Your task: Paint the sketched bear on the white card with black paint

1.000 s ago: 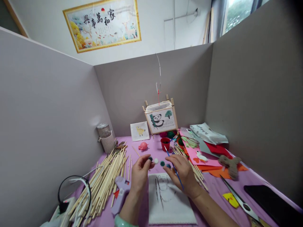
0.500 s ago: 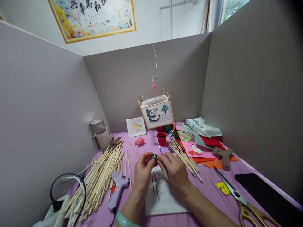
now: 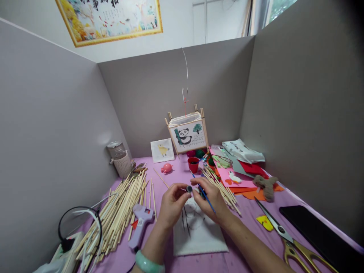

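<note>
1. On a clock laid flat, with the two hands at the centre and twelve away from the person, the left hand (image 3: 172,206) is closed: thumb and fingers pinch a small, dark, round paint pot (image 3: 189,189), at the very centre.
2. The right hand (image 3: 209,201) is also closed, gripping a slim blue paintbrush (image 3: 207,197), which slants across the fingers. Near its fingertips there are small whitish and dark pieces, too small and covered for telling their exact shape.
3. At six o'clock, just beneath the hands, lies a flat white canvas panel (image 3: 200,242) with a woven-looking face; thin dark lines are drawn on it.
4. On the left wrist sits a smooth, pale green, glossy bangle (image 3: 149,262).
5. At twelve stands a red tapering cup (image 3: 193,165) with dark liquid; behind it, a wooden-stick frame with a panda picture (image 3: 189,138) leans slightly.
6. Toward eleven is a rounded, shiny pink toy (image 3: 166,168).
7. At eight lies a lilac plastic glue gun (image 3: 139,227), and near nine a loose heap of thin, straight, pale wooden sticks (image 3: 119,216).
8. Toward four, pointed metal scissors with gold handles (image 3: 280,229) lie open beside a flat black rectangular slab (image 3: 315,231).
</note>
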Motion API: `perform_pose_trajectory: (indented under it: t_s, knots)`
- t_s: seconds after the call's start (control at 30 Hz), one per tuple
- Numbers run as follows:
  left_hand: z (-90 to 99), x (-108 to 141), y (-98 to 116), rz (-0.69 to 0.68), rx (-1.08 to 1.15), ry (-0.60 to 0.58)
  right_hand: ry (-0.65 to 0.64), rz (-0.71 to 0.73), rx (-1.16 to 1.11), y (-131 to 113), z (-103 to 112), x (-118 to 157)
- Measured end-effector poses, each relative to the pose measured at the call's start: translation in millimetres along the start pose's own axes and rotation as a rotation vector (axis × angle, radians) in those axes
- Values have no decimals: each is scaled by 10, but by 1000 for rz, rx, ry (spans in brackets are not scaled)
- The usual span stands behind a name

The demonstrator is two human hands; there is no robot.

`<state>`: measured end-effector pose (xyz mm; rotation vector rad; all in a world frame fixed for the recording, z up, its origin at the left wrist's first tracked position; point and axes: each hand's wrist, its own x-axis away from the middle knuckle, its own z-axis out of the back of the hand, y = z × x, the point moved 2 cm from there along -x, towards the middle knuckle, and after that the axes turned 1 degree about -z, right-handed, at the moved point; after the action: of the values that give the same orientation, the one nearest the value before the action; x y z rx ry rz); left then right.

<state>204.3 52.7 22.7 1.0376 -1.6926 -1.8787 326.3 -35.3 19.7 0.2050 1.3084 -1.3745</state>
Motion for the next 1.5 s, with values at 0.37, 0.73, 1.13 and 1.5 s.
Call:
perform_pose_trajectory:
  t_s: [0.37,0.73,1.13,1.5]
  knots:
    - [-62,13,-139,163,320,126,-55,63,10,65,-100,47]
    - [-97,24,-115,176,154,141,-70,113,244,34,-117,95]
    - [-137,52,-149,123,92,156,-42,80,282,82,-184,131]
    - [-136,46,-140,112,94,152,-42,39,208,74,-176,117]
